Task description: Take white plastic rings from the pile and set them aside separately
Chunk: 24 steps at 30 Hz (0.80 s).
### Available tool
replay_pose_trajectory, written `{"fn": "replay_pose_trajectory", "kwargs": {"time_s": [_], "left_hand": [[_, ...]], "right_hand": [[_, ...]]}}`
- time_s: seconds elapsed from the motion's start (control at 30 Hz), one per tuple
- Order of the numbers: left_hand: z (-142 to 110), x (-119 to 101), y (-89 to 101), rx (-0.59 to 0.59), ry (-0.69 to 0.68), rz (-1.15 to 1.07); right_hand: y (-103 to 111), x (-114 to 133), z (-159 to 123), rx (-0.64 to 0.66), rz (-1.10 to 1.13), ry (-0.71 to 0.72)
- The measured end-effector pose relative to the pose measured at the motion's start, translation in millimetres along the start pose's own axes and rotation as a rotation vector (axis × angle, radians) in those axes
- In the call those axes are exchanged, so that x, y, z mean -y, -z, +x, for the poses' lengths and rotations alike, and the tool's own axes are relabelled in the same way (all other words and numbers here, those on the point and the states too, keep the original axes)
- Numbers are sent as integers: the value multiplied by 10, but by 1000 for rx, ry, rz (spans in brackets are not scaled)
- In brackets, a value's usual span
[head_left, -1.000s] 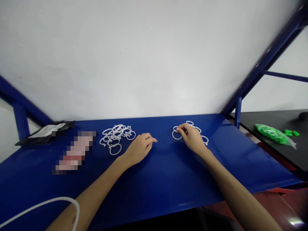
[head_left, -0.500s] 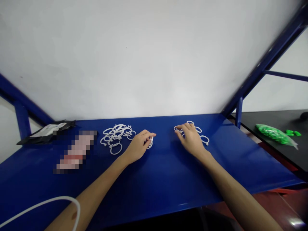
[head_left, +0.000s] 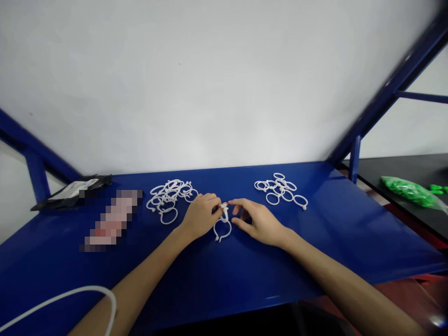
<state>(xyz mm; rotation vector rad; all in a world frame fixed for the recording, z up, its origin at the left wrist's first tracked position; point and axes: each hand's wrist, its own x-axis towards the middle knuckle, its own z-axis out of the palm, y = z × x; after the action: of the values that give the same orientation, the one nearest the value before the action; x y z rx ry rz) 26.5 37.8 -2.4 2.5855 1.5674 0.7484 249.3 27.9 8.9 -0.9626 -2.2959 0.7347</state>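
My left hand (head_left: 201,215) pinches the top of a white plastic ring (head_left: 222,227) that hangs down onto the blue shelf (head_left: 217,270). My right hand (head_left: 257,221) is just right of that ring, fingers apart, forefinger tip close to the ring's top. A tangled heap of white rings (head_left: 170,197) lies left of my left hand. A flatter group of white rings (head_left: 281,188) lies behind and right of my right hand, untouched.
A black packet (head_left: 72,192) and a blurred pinkish object (head_left: 111,219) lie at the shelf's left. A white tube (head_left: 66,296) curves over my left forearm. Blue frame struts rise at both sides. A green bag (head_left: 408,190) sits on the black table at right.
My right hand left the right group of rings and moved left toward the centre. My left hand now holds a ring out in front, between both hands.
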Motion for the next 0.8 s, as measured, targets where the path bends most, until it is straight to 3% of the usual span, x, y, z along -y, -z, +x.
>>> {"fn": "replay_pose_trajectory", "kwargs": {"time_s": [0.13,0.37,0.5,0.67,0.8], "left_hand": [[-3,10,-13,-13,21,68],[-7,-21,-2,-26,0,83],[-15,-60,4,-34,-22,83],[-11,-94,3,-46,74,-116],[-19,-104,-14,25,159,-299]], "right_hand": [[4,5,-1,-16,-17,36],[-28,28,7,-45,67,-24],[-56,-24,20,-85,32,52],[-44,-60,42,-165,33,16],[-40,-44,56,-214,75,-55]]}}
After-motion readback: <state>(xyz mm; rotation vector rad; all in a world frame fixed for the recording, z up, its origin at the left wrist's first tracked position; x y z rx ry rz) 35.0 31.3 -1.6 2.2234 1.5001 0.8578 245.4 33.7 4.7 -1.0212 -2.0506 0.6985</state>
